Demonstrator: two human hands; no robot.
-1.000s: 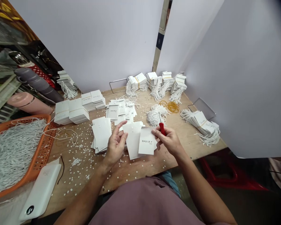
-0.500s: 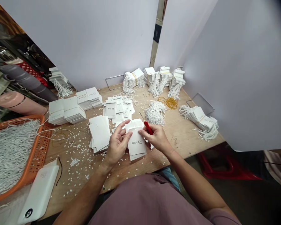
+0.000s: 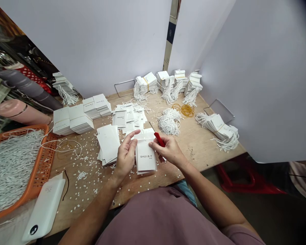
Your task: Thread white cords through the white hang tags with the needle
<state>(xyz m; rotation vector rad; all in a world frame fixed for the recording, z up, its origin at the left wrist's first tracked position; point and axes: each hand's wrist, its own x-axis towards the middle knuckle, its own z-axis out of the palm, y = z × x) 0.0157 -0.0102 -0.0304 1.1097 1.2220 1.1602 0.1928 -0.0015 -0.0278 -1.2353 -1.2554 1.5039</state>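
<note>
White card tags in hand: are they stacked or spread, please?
Stacked: one squared pile of white card tags between left hand and right hand with red-handled tool.

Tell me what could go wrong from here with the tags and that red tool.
1. The red-handled tool in the right hand has its thin metal tip bare close to the left hand; it might prick a finger.
2. The tag stack is gripped only at its edges between both hands, so it may fan out and misalign.
3. The stack is near the front edge of the table; slipped tags could drop off.
</note>
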